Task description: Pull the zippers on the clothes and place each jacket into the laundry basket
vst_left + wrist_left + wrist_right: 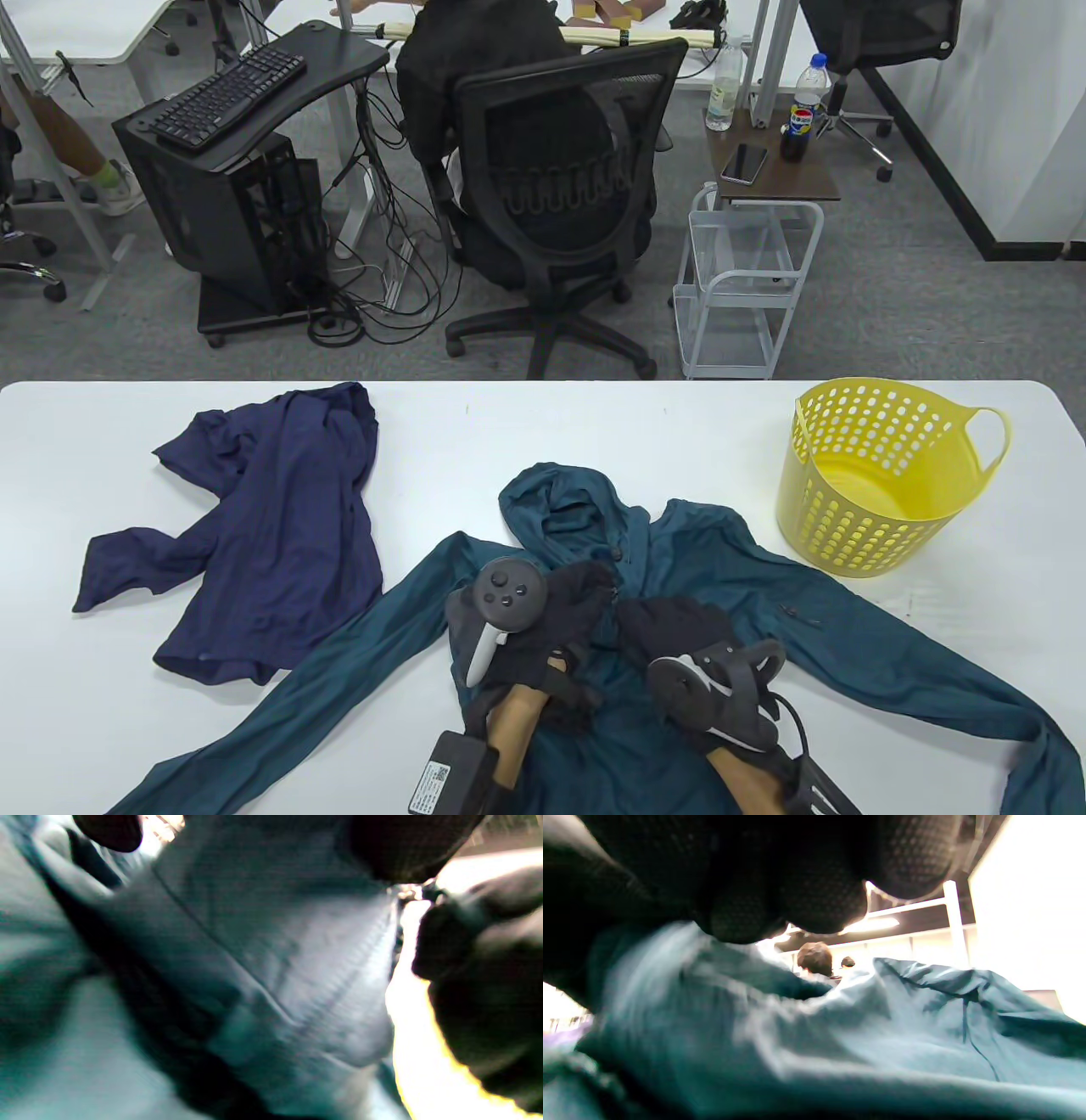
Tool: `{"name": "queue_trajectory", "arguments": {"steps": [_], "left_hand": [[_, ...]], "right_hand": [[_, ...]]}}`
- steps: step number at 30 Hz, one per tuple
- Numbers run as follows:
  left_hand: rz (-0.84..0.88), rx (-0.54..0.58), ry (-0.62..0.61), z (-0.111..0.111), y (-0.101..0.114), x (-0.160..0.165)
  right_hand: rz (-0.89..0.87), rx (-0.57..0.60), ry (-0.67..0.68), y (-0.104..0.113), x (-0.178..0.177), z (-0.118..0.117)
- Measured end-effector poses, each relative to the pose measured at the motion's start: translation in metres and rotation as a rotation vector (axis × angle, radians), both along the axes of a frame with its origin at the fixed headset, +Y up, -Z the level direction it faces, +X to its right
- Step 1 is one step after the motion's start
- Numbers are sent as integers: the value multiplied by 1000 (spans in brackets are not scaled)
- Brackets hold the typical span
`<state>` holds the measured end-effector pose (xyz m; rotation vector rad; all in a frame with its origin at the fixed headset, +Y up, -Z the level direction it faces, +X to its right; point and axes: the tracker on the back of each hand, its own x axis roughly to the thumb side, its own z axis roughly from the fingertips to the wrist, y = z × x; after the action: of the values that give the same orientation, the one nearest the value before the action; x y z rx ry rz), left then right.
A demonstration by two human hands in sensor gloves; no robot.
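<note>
A teal hooded jacket (pixel 764 611) lies spread on the white table (pixel 594 416), front up, sleeves out to both sides. Both gloved hands sit on its chest, close together. My left hand (pixel 594 586) grips the teal fabric (pixel 271 955) beside the zipper teeth (pixel 360 959). My right hand (pixel 653 620) has its fingers curled at the metal zipper pull (pixel 407 893) and seems to pinch it. A navy jacket (pixel 271 526) lies crumpled at the left. The yellow laundry basket (pixel 857 526) stands empty at the right.
Beyond the table's far edge are a black office chair (pixel 560 195) with a person seated, a white wire trolley (pixel 738 289) and a black desk with a keyboard (pixel 229 93). In the right wrist view the teal fabric (pixel 840 1043) fills the lower frame.
</note>
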<state>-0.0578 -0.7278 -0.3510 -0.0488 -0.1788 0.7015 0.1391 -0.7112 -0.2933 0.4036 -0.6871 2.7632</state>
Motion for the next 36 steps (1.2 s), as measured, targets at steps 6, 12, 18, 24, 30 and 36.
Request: {"name": "queue_trajectory", "arguments": {"steps": [6,12,18,24,30,36], "left_hand": [[102,-20,45,1,-2,2],[373,-121,141,1,-8,-14],[387,-42,312,-2,-4,-50],[-104,197,444,-1,-3,-58],[-383,386,219,14,22,-15],[-575,287,-120,22,28,34]], "right_hand": [[-25,63,3,7,9,8],[134,48,25,-2,-18,9],[315,-147,105,-20,-38,9],[217,-485,189,-40,-37,-5],[9,-586,100,-50,-12,-27],[-571,-515,104,-36,26,-29]]}}
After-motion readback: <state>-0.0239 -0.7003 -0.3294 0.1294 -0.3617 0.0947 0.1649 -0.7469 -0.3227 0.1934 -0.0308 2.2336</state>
